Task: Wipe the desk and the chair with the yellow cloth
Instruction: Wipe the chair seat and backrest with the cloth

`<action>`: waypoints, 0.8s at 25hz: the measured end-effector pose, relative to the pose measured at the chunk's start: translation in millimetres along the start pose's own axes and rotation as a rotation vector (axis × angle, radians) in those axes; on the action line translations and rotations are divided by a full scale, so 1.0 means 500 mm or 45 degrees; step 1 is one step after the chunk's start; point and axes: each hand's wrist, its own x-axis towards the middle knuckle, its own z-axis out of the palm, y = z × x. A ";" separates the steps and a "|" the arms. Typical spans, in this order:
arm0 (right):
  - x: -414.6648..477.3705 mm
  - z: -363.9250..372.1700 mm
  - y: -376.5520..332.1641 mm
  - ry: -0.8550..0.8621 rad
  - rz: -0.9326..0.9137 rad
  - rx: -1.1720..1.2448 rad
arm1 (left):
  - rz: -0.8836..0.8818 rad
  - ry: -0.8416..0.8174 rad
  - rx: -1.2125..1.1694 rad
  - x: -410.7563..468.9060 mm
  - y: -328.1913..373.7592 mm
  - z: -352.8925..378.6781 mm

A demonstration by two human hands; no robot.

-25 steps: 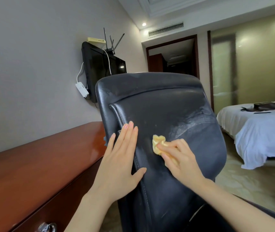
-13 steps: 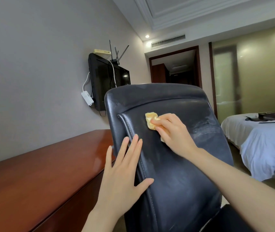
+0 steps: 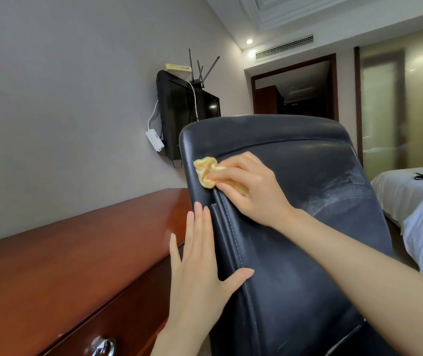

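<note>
You grip the yellow cloth (image 3: 205, 170) in your right hand (image 3: 254, 191), left hand (image 3: 200, 273) flat on the black leather chair (image 3: 295, 278) beside the red-brown wooden counter (image 3: 63, 265).

Left hand (image 3: 197, 276): flat, fingers straight, thumb spread. Right hand (image 3: 254, 191): fingers curled over yellow cloth (image 3: 204, 168), forearm extended.

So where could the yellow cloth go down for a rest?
The brown desk top is bare, between the grey wall and the chair's left edge. The chair's right half is free for a hand to pass. Crowded: its upper left, where the right hand holds the yellow cloth and the left hand rests flat below.
</note>
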 end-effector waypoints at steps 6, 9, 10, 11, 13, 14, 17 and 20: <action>-0.223 -0.042 -0.019 -0.104 -0.037 0.070 | 0.073 -0.186 -0.035 0.000 -0.017 -0.003; -0.343 -0.082 -0.028 -0.396 -0.101 0.012 | 0.062 -0.308 0.094 -0.024 -0.015 0.001; -0.369 -0.093 -0.024 -0.457 -0.112 -0.017 | 0.054 -0.335 0.149 -0.028 -0.011 0.003; -0.385 -0.103 -0.017 -0.482 -0.098 -0.047 | 0.051 -0.354 0.202 -0.030 -0.006 0.005; -0.388 -0.115 0.000 -0.465 0.006 -0.094 | 0.054 -0.380 0.292 -0.028 0.008 0.006; -0.379 -0.117 0.008 -0.436 0.076 -0.116 | 0.071 -0.376 0.338 -0.026 0.015 0.007; -0.325 -0.118 0.047 -0.240 0.311 -0.208 | 0.147 -0.320 0.435 -0.008 0.033 0.009; -0.228 -0.129 0.092 -0.092 0.673 -0.262 | 0.197 -0.318 0.380 0.011 0.045 0.019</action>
